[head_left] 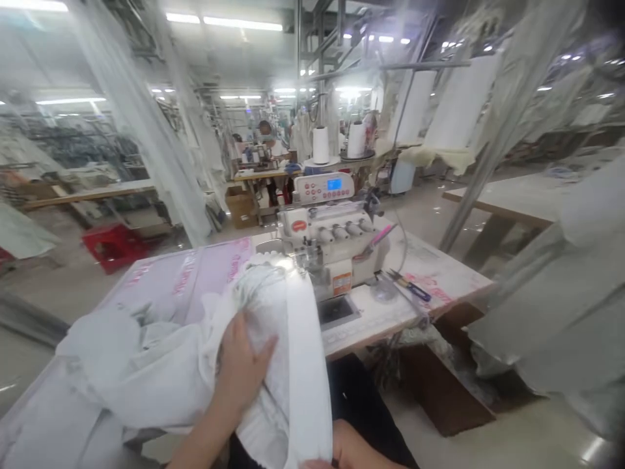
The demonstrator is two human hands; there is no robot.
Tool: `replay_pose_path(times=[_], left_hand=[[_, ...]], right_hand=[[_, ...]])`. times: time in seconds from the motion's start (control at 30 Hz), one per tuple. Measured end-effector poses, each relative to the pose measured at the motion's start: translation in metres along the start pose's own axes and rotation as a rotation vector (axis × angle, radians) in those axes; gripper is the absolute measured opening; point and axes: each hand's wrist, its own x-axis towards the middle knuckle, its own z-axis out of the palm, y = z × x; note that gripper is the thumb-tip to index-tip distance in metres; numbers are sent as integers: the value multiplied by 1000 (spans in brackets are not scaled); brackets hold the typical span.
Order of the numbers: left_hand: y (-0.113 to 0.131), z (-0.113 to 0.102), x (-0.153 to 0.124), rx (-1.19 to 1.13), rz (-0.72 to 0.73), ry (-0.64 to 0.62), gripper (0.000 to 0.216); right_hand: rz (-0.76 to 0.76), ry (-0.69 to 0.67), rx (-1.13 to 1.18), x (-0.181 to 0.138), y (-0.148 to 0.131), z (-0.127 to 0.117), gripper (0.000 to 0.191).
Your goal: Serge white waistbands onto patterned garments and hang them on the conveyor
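Observation:
A white garment (268, 306) with a wide smooth band (305, 352) along its right side runs from the sewing machine's needle area down toward me. My left hand (241, 361) lies against the cloth inside the band, its thumb spread away from the fingers; some of its fingertips are hidden by folds. At the bottom edge, my right hand (351, 448) pinches the lower end of the band. Ahead stands a white overlock sewing machine (336, 241), its lamp lit where the garment's far end meets it. More white cloth (146, 371) is bunched to the left.
Thread snips (410, 285) lie right of the machine on the worktable (463, 281). Two white thread cones (320, 144) stand behind it. A red stool (112, 247) is at the left, a cardboard box (241, 207) beyond. Pale cloth (547, 312) hangs at the right.

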Motion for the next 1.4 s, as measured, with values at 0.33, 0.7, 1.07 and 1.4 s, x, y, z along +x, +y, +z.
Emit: replay_pose_path(times=[0.33,0.7,1.07,1.4], left_hand=[[7,-52,12,190,96,-252,30],[30,-52,67,219,122,-78,25],[46,-11,23,20,272,-242,19],[55,-41,-29,-73,73,-873,32]], right_hand=[[-128,25,25,-1,-14,-3,43],[-71,151,27,27,-6,-44,45],[-84,235,44,78,-33,-85,50],[-25,272,207,72,-38,-65,49]])
